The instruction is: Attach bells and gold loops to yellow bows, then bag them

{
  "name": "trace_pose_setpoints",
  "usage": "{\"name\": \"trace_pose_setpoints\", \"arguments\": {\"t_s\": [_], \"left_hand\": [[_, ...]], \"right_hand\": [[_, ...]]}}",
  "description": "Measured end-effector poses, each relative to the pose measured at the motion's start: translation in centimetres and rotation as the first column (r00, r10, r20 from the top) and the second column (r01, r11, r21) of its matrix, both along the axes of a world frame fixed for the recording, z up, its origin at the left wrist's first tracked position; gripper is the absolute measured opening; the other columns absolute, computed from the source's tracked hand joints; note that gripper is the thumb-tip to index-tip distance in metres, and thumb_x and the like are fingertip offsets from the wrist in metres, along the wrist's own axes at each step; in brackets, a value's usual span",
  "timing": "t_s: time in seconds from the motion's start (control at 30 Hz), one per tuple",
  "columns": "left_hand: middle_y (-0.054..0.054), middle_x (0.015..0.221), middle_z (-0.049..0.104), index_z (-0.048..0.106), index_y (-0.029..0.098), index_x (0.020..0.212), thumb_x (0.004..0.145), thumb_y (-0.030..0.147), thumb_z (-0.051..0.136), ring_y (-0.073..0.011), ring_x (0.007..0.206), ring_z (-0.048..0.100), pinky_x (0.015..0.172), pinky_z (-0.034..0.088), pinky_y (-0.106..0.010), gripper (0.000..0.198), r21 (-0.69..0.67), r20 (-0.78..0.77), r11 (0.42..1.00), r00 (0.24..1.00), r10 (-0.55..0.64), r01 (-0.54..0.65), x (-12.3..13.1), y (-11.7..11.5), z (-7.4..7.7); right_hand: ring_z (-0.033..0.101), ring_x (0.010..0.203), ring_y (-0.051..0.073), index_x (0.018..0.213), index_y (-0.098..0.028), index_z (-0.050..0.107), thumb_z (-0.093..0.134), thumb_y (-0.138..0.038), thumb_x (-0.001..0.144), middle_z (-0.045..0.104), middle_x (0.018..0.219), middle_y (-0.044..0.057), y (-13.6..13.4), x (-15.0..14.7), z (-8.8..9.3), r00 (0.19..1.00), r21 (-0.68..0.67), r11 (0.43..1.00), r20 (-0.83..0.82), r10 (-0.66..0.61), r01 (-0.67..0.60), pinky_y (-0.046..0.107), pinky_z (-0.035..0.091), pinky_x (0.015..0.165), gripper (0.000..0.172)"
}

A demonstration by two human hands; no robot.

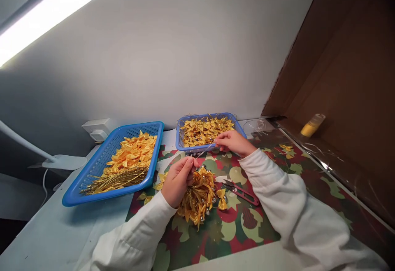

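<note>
On the left, a big blue basket point(135, 129) is sitting on the desk point(101, 221), holding loose gold bows point(138, 149) and shiny gold wires point(123, 180). Next, the left hand point(179, 178) is pinching a thin, pale string point(205, 149), its grip closed with thumb and finger together. Just below, a bunch of gold bows with silver bells point(200, 197) is lying on the desk. I'm not able to tell if the left hand is touching it too. A small blue basket point(193, 148) of more bows is standing behind. One bow point(222, 199) is resting beside the bunch. Farther right, the right hand point(232, 142) is pinching the string's other part, grip closed, and the string is looking straight. Doing this well probably means both hands are holding firmly, pulling softly, and watching that no bell is snagging the string. Red snips point(243, 195) are lying near the right sleeve.
</note>
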State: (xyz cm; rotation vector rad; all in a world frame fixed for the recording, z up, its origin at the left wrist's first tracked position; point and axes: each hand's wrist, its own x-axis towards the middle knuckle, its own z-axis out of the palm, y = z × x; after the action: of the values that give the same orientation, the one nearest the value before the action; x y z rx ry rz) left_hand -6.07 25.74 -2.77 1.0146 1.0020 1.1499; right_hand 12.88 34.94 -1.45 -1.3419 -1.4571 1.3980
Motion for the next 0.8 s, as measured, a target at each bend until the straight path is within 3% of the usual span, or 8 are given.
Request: {"name": "trace_pose_setpoints", "arguments": {"t_s": [0.13,0.2,0.3,0.4,0.47,0.6,0.7,0.8], "left_hand": [[0.007,0.054,0.036,0.057,0.014,0.067,0.064,0.057,0.071,-0.0020,0.041,0.019,0.039,0.010,-0.017,0.046,-0.023,-0.015,1.000,1.000,-0.021,0.021,0.0,0.1,0.1],[0.007,0.054,0.038,0.058,0.014,0.067,0.063,0.058,0.071,-0.0017,0.041,0.019,0.038,0.010,-0.017,0.046,-0.036,-0.022,0.999,0.999,-0.033,0.033,0.0,0.2,0.2],[0.007,0.053,0.038,0.059,0.013,0.068,0.062,0.058,0.072,-0.0016,0.040,0.019,0.038,0.009,-0.017,0.047,-0.061,-0.024,0.997,0.999,-0.043,0.041,0.1,0.2,0.3],[0.007,0.054,0.040,0.059,0.013,0.068,0.061,0.059,0.072,-0.0010,0.040,0.019,0.038,0.010,-0.016,0.048,-0.077,-0.017,0.997,0.999,-0.032,0.030,0.1,0.2,0.3],[0.007,0.055,0.040,0.059,0.013,0.068,0.060,0.060,0.072,-0.0007,0.040,0.019,0.038,0.010,-0.017,0.049,-0.081,-0.009,0.996,1.000,-0.029,0.028,0.1,0.1,0.2],[0.007,0.053,0.039,0.059,0.013,0.069,0.060,0.061,0.071,-0.0012,0.040,0.020,0.038,0.010,-0.017,0.050,-0.087,-0.003,0.996,1.000,-0.028,0.027,0.1,0.2,-0.1],[0.007,0.053,0.039,0.059,0.013,0.069,0.061,0.062,0.070,-0.0014,0.040,0.020,0.038,0.010,-0.017,0.051,-0.092,-0.002,0.995,1.000,-0.028,0.028,0.1,0.3,-0.3],[0.007,0.054,0.040,0.059,0.013,0.070,0.061,0.062,0.069,-0.0012,0.040,0.021,0.038,0.011,-0.017,0.052,-0.101,0.010,0.995,1.000,-0.022,0.023,0.1,0.4,-0.4]], "right_hand": [[0.052,0.047,0.010,0.060,-0.014,0.065,0.069,-0.025,0.068,0.064,0.055,0.002,0.2,2.2,0.7,0.962,0.114,0.991,0.271,0.029,-0.062,0.023,0.040,0.047,0.014],[0.056,0.055,0.013,0.063,-0.015,0.067,0.065,-0.027,0.072,0.067,0.062,0.004,0.5,3.0,0.9,0.870,0.299,0.953,0.479,-0.114,-0.040,0.025,0.043,0.054,0.015],[0.061,0.074,0.017,0.078,-0.015,0.070,0.063,-0.023,0.076,0.070,0.081,0.007,1.4,2.6,1.1,0.743,0.514,0.854,0.600,-0.297,-0.074,0.028,0.045,0.068,0.011],[0.058,0.096,0.024,0.094,-0.018,0.070,0.071,-0.019,0.069,0.068,0.101,0.010,2.9,0.5,0.9,0.659,0.529,0.803,0.712,-0.243,-0.276,0.034,0.043,0.083,0.025],[0.054,0.101,0.029,0.086,-0.018,0.071,0.078,-0.017,0.061,0.067,0.100,0.011,4.0,-0.9,0.7,0.631,0.507,0.796,0.746,-0.213,-0.331,0.039,0.040,0.087,0.026],[0.056,0.096,0.023,0.074,-0.018,0.069,0.065,-0.019,0.075,0.067,0.092,0.008,5.3,-1.6,0.6,0.663,0.541,0.771,0.717,-0.213,-0.338,0.035,0.039,0.088,0.004],[0.058,0.085,0.016,0.094,-0.016,0.065,0.042,-0.024,0.090,0.066,0.092,0.006,5.3,-0.8,0.6,0.772,0.651,0.732,0.564,-0.292,-0.199,0.027,0.042,0.079,0.025],[0.054,0.061,0.013,0.094,-0.016,0.063,0.041,-0.037,0.089,0.060,0.069,0.001,5.2,-0.1,0.2,0.888,0.682,0.730,0.316,-0.334,0.032,0.023,0.040,0.061,0.030]]}}
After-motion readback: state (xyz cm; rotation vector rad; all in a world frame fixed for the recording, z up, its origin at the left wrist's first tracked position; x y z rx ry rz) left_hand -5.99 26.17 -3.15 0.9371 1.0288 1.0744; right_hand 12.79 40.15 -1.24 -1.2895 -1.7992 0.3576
